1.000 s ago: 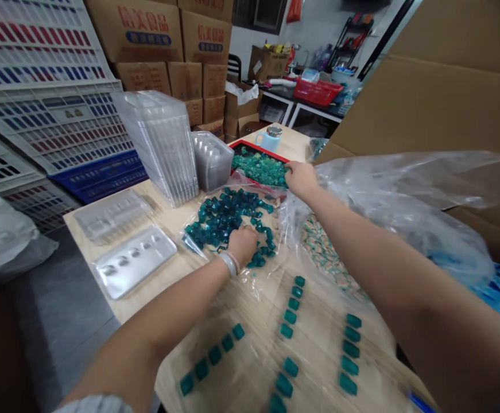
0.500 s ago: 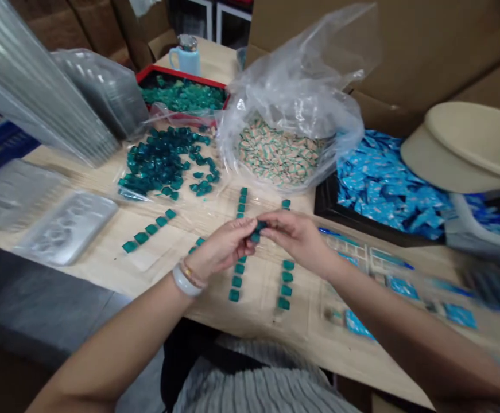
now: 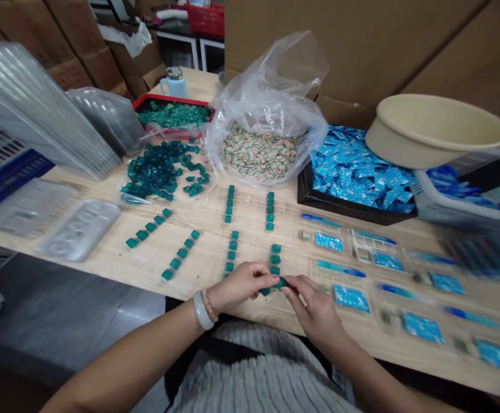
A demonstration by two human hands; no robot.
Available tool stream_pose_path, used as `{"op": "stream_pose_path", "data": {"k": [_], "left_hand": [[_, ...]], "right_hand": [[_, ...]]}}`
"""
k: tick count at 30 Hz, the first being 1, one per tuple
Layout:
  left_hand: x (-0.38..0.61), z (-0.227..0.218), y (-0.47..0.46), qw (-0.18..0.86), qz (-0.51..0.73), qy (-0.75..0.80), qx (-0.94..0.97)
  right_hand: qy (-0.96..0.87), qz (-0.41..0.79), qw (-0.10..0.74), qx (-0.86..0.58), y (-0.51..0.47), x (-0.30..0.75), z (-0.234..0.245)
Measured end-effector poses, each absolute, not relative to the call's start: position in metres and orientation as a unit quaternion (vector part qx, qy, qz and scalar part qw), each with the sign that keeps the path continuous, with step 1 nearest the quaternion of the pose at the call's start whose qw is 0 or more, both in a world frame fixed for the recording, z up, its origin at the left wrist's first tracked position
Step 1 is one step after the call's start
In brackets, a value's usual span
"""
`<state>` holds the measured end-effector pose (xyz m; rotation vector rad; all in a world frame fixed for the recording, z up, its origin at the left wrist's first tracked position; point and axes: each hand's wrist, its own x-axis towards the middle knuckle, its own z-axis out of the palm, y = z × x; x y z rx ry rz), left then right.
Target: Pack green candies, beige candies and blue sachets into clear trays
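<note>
My left hand (image 3: pixel 243 287) and my right hand (image 3: pixel 314 304) meet low over the table, fingertips pinched on a small dark teal plastic gem (image 3: pixel 281 282) between them. Part of the gem is covered by fingers. Just beyond is a short row of similar teal gems (image 3: pixel 275 258), close to my left fingertips. More rows lie to the left and behind, such as one row of gems (image 3: pixel 175 263) and another (image 3: pixel 148 227). A heap of loose teal gems (image 3: pixel 152 172) sits on clear plastic farther back.
Behind stands a clear bag (image 3: pixel 267 109) of small printed pieces. A black tray (image 3: pixel 353 209) of blue packets and a cream basin (image 3: pixel 434 126) are at right. Clear trays with pens and packets (image 3: pixel 352 298) cover the right side; stacked plastic trays (image 3: pixel 38 109) lean at left.
Both hands have come down and nearer my body, still together on a gem. The camera view has shifted, bringing the rows and the right-hand trays more into sight.
</note>
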<state>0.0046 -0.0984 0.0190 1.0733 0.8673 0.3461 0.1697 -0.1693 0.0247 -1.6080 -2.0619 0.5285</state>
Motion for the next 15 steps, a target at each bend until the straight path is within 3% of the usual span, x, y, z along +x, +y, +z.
{"op": "stream_pose_path", "data": {"k": [6, 9, 13, 15], "left_hand": [[-0.022, 0.022, -0.087, 0.707, 0.230, 0.464, 0.482], [-0.042, 0.027, -0.073, 0.685, 0.256, 0.484, 0.481], [-0.087, 0.034, -0.015, 0.497, 0.384, 0.582, 0.516], [-0.112, 0.034, 0.027, 0.370, 0.380, 0.640, 0.556]], "right_hand": [[-0.834, 0.076, 0.078, -0.540, -0.178, 0.167, -0.018], [-0.846, 0.054, 0.064, -0.527, -0.179, 0.168, -0.023], [-0.860, 0.083, 0.116, -0.490, -0.180, 0.174, -0.020], [-0.861, 0.080, 0.116, -0.489, -0.180, 0.176, -0.018]]}}
